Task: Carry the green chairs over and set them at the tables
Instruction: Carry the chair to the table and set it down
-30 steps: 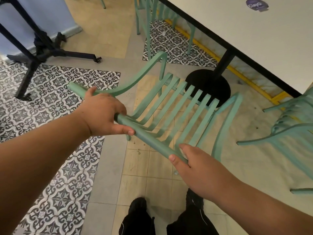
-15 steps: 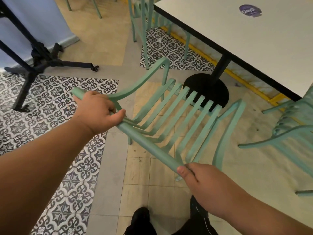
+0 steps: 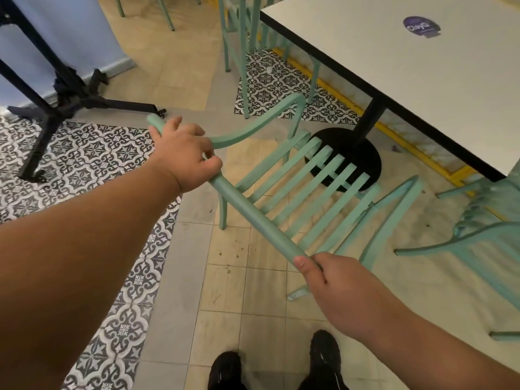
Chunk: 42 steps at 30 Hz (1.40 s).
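Fingers of both the left hand point(image 3: 185, 156) and right hand point(image 3: 346, 291) wrap the top rail of the mint-green slatted metal chair point(image 3: 306, 187), near the white square table point(image 3: 422, 80); probably nearly placed, needing only tucking in.

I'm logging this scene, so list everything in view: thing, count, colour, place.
held chair: one, green, centre, facing the table
other chairs: at least two, green, one right edge, one top centre
table: one, white top, black base, upper right
sticker: one, purple, on the table
stand: one, black, upper left
floor: beige and patterned tiles
shoes: two, black, bottom
left hand: grips chair's top rail
right hand: grips the same rail
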Available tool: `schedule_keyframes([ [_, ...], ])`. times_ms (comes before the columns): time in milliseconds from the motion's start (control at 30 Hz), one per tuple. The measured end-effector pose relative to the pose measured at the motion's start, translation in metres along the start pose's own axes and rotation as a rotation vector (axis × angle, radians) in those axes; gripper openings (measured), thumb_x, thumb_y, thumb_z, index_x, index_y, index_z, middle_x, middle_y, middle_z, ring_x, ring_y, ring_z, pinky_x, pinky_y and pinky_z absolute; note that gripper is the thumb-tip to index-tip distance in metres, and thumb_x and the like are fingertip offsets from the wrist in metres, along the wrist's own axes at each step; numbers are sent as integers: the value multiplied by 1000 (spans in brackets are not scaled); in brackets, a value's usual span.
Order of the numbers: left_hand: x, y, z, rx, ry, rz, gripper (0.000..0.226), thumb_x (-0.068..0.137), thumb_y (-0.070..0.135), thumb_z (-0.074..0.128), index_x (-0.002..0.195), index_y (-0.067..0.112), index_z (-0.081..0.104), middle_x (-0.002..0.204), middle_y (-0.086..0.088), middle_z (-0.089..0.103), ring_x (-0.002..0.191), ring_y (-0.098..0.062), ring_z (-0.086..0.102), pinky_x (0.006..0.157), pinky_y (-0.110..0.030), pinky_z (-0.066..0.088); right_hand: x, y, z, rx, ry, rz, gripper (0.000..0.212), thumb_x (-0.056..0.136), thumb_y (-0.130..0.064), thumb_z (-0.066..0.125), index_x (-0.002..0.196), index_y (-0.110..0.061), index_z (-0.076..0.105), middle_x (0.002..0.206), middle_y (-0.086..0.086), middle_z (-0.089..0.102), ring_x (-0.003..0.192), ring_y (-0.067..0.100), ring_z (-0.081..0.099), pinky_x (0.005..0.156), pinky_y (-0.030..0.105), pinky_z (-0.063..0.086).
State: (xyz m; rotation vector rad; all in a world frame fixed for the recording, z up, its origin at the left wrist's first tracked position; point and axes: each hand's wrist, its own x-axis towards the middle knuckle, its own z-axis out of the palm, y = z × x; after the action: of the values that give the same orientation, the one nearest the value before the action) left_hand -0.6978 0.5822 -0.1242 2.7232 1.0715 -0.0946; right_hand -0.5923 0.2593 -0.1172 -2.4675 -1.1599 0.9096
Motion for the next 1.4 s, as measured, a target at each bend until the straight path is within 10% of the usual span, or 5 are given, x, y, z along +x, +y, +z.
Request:
schedule_keyframes([
  [267, -18, 9, 11, -171, 127, -174, 77, 95, 58, 36, 159, 16, 26, 169, -17, 9, 155, -34, -3, 125, -54, 1, 0, 2, -1, -3, -12, -6, 73, 80, -86, 9, 96, -35, 58, 71, -11, 61, 57, 2, 57, 52, 24, 47],
  [433, -58, 32, 36, -304, 148, -289, 75, 106, 52, 24, 162, 10, -4, 169, -13, -15, 155, -26, -13, 124, -43, -6, 12, -13, -3, -161, 4, -262, 79, 89, -75, -1, 159, -38, 3, 164, -11, 25, 151, 11, 18, 121, 34, 19],
  [667, -58, 38, 27, -180, 80, -330, 74, 106, 52, 16, 161, 9, -6, 169, -13, -13, 155, -27, -12, 125, -53, -2, 28, -30, 12, -215, -20, -314, 64, 107, -43, 30, 160, -33, -4, 156, 1, 37, 124, 19, 50, 102, 38, 45],
  [867, -90, -1, 8, -217, 187, -410, 73, 105, 53, 15, 162, 11, -4, 170, -10, -11, 155, -26, -13, 124, -50, -5, 38, -58, 1, -305, -29, -376, 69, 105, -52, 22, 160, -27, -11, 170, 1, -1, 155, 19, -4, 121, 36, -1],
  [1400, -137, -176, -90, -27, 150, -362, 80, 98, 67, 11, 162, 22, -6, 170, -7, -9, 155, -31, -10, 124, -54, 1, 140, -287, 7, -381, 129, -430, 74, 103, -54, 29, 162, -15, 4, 169, 13, 10, 154, 34, 3, 124, 52, 10],
])
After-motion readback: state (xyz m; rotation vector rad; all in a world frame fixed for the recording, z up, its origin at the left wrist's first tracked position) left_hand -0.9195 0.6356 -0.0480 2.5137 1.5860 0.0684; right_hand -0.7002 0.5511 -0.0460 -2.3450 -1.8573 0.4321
